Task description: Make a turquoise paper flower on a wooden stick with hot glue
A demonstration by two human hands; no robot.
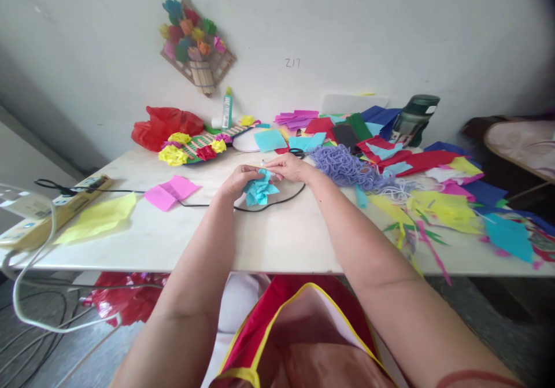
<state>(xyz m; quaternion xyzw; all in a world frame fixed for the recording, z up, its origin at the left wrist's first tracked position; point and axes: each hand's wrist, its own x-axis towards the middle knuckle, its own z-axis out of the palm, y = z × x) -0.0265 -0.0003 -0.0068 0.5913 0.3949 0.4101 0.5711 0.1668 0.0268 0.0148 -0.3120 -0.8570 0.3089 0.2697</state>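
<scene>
- Turquoise crepe-paper flower (259,194) sits at the centre of the action, just above the pale table (286,246); take every clock bearing from it.
- Left hand (238,180) comes in at ten o'clock, thumb and fingers closed on the flower's upper edge.
- Right hand (289,167) meets it from two o'clock, fingers bent and pinching at the top of the same flower; what lies between those fingertips is too small to make out.
- Black cable (203,205) runs in from nine, passes at six, and curls up around three.
- Out at nine lies a creased pink sheet (171,192), then a yellow sheet (97,220) beside the power strip (82,199).
- Up at ten, a green piece carries yellow flowers (173,155) and red ones, with a red plastic bag (167,126) right behind.
- Eleven o'clock: an upright glue bottle (226,109), and higher, a floral wall hanging (191,35).
- Between two and three, tangled purple yarn (342,165); beyond it at two, a dark green bottle (415,121).
</scene>
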